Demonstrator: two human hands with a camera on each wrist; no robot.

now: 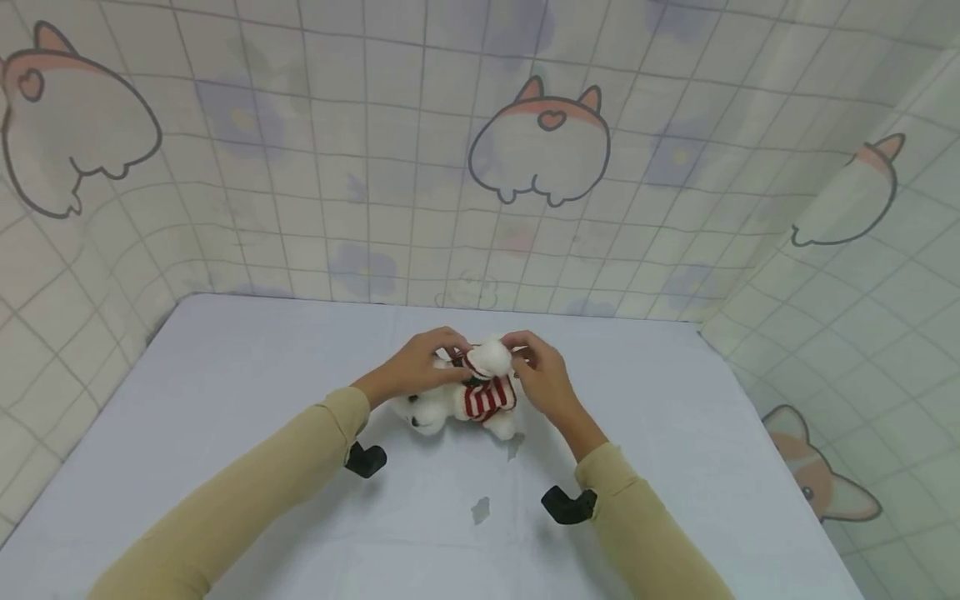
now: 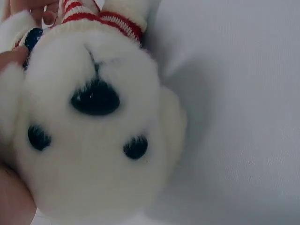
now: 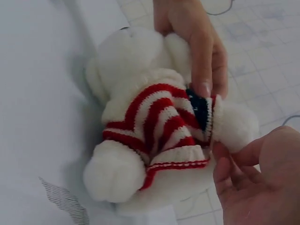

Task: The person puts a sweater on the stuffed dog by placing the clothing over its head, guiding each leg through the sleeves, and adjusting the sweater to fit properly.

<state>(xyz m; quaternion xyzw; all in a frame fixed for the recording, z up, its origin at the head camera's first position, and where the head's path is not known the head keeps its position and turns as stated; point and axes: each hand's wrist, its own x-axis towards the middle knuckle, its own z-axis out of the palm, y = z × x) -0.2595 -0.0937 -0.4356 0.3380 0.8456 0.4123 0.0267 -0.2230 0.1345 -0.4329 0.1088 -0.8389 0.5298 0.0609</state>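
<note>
Fingers of left hand (image 1: 416,364) and right hand (image 1: 546,379) are pinched at the navy-and-red knit sleeve (image 3: 200,112) of a white plush bear (image 2: 93,183) lying on the pale worktop (image 1: 285,350); distortion could be caused (by uneven tugging).

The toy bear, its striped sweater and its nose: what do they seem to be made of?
Toy bear: probably synthetic plush, matte, with fuzzy pile. Striped sweater: knitted yarn, matte; stitch rows show, but the fibre is unclear. Nose: likely plastic, black and slightly glossy, judging by small highlights.

White plush bear (image 2: 93,129), striped sweater (image 3: 161,124)
</note>
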